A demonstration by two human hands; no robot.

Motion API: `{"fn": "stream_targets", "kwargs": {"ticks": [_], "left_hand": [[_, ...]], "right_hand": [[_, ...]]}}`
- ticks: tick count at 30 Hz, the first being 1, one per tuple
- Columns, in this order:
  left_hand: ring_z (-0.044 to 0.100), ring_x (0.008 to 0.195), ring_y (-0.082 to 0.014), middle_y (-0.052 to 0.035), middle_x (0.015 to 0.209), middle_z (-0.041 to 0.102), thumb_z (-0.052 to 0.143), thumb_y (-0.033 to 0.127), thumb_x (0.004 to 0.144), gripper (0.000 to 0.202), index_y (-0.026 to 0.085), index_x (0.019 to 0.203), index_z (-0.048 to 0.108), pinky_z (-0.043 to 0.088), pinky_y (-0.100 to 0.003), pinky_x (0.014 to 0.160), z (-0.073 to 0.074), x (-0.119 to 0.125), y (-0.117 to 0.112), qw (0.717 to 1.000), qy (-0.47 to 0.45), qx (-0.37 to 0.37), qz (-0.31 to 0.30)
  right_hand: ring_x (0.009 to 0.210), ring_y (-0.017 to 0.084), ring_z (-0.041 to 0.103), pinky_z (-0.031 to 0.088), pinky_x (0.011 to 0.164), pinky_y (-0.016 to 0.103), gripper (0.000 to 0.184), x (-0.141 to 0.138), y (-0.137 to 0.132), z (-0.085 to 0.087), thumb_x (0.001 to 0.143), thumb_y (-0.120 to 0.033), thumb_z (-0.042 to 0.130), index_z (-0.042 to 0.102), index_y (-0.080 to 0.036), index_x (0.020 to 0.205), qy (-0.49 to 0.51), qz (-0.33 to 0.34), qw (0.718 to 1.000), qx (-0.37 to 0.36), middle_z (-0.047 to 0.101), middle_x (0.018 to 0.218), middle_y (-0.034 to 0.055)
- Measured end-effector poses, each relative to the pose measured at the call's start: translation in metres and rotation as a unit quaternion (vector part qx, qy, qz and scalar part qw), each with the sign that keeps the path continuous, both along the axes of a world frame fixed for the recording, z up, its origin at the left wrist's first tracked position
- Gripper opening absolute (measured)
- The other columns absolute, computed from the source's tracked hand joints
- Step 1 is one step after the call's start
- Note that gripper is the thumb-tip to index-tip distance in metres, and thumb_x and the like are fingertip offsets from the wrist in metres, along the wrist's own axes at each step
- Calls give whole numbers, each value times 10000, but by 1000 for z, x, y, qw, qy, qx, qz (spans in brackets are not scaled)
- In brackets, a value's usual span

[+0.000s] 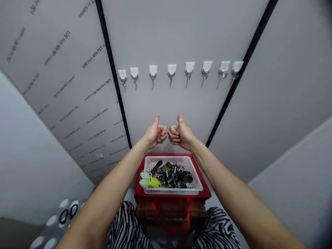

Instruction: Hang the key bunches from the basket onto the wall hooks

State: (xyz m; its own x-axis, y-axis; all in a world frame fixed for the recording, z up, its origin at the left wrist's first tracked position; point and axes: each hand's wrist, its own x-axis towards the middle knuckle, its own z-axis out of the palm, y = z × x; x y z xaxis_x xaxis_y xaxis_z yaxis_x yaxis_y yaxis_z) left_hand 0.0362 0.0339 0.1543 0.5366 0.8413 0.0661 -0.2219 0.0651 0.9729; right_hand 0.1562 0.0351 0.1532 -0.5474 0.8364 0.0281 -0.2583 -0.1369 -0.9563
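Note:
My left hand [156,133] and my right hand [180,133] are held up side by side, close together, above the far edge of a white plastic basket [199,185]. Both have the thumb pointing up and the other fingers curled into a fist, with nothing seen in them. Inside the basket lies a jumble of keys and key rings [175,175], mostly dark. A yellow-green fob [155,182] and a pale green checked soft charm [144,180] rest at its near left corner, the charm partly over the rim.
The basket stands on a red bag [204,188] laid over a brown wooden stool [145,211]. Several white hooks [171,71] run in a row across the grey wall panel ahead. Black strips [114,74] edge the panel. A polka-dot item [64,218] sits low left.

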Motion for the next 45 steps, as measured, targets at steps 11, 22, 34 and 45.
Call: {"fn": "stream_targets", "kwargs": {"ticks": [11, 22, 34, 45], "left_hand": [[412, 441, -81, 11, 464, 474, 344, 519, 607, 410, 139, 522, 475, 288, -196, 448, -71, -25, -24, 931, 314, 132, 129], [451, 585, -103, -10, 618, 517, 413, 257, 625, 166, 146, 616, 536, 316, -201, 543, -128, -63, -53, 833, 481, 184, 205], [429, 613, -83, 9, 617, 460, 446, 247, 632, 143, 136, 561, 502, 330, -186, 583, -84, -36, -57, 903, 293, 231, 212], [437, 637, -96, -14, 659, 476, 456, 246, 629, 131, 134, 579, 504, 345, -195, 595, -82, -30, -54, 926, 219, 209, 225]], "right_hand": [[317, 46, 261, 213, 350, 183, 471, -6, -22, -85, 672, -548, 220, 311, -161, 419, -202, -115, 969, 84, 265, 352, -58], [464, 71, 356, 246, 462, 189, 256, 1, -48, -153, 688, -316, 372, 430, -154, 498, -452, -148, 817, 325, 421, 475, -24], [825, 127, 430, 310, 753, 248, 311, -5, -48, -128, 596, -125, 427, 505, -170, 894, -319, -148, 871, 344, 511, 873, 36], [440, 58, 387, 309, 418, 176, 238, -25, -39, -135, 636, -383, 417, 464, -161, 707, -122, -126, 983, -46, 439, 528, -36]]}}
